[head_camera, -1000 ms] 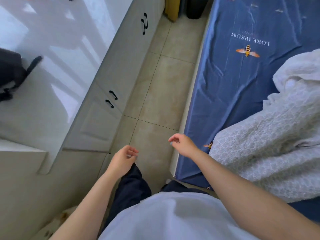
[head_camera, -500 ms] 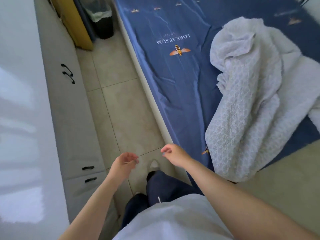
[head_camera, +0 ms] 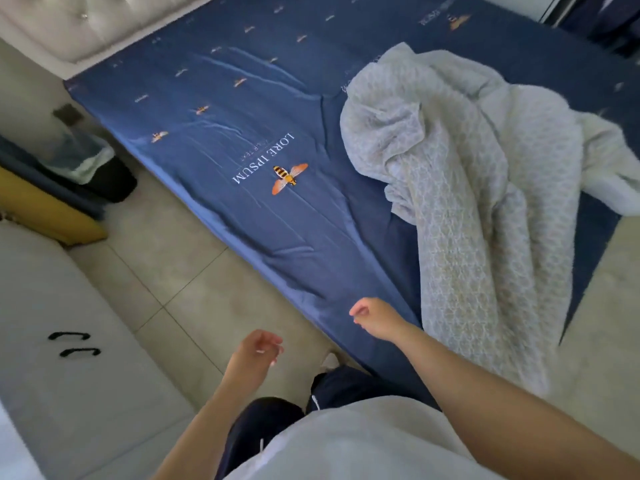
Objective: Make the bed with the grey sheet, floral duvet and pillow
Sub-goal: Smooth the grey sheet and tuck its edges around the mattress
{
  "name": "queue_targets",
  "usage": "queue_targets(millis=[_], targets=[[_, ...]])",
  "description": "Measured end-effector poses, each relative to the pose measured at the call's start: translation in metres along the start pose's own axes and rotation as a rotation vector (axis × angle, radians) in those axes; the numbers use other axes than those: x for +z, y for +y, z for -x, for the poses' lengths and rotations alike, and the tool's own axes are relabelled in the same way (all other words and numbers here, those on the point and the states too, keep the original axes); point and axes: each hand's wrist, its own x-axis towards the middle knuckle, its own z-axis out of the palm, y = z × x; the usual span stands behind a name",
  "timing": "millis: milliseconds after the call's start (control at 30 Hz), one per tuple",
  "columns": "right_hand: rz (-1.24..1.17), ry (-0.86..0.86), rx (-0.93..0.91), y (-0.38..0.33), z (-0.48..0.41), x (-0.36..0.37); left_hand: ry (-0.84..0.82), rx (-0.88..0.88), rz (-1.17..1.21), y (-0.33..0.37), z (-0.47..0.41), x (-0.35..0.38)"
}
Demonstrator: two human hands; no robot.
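Left hand (head_camera: 258, 351) at 6 o'clock, fingers loosely curled, empty, over floor tiles (head_camera: 194, 289). Right hand (head_camera: 375, 320) at 5 o'clock, same loose curl, empty, at edge of blue bee-print bed cover (head_camera: 242, 133). Grey sheet (head_camera: 467, 202) crumpled on the bed, 2 to 4 o'clock. Headboard (head_camera: 86, 26) at 11.

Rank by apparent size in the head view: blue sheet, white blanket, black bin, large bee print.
1. blue sheet
2. white blanket
3. black bin, partly covered by its liner
4. large bee print
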Motion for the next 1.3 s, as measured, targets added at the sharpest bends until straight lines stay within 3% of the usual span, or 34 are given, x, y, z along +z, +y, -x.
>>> queue_targets(millis=[267, 567, 900, 1000, 1100, 1200, 1300], targets=[[-0.171, 0.165, 0.063, -0.093, -0.089, -0.087, -0.137, 0.062, -0.126, 0.103, -0.132, -0.059], [-0.426, 0.385, 0.287, -0.175, -0.191, -0.133, -0.46, 0.188, -0.418, 0.229, -0.284, -0.086], [-0.952, 0.717, 0.435, -0.151, -0.284, -0.233, -0.591, 0.161, -0.673, 0.277, -0.403, -0.068], [-1.063, 0.723, 0.369, -0.139, -0.314, -0.26, -0.621, 0.142, -0.664, 0.282, -0.424, -0.034], [-0.741, 0.665, 0.448, -0.131, -0.346, -0.263, -0.61, 0.112, -0.605, 0.29, -0.438, 0.004], [-0.961, 0.743, 0.393, -0.149, -0.36, -0.267, -0.585, 0.068, -0.517, 0.297, -0.447, 0.035], [-1.097, 0.629, 0.34, -0.181, -0.365, -0.268, -0.53, 0.092, -0.479, 0.305, -0.45, 0.052]])
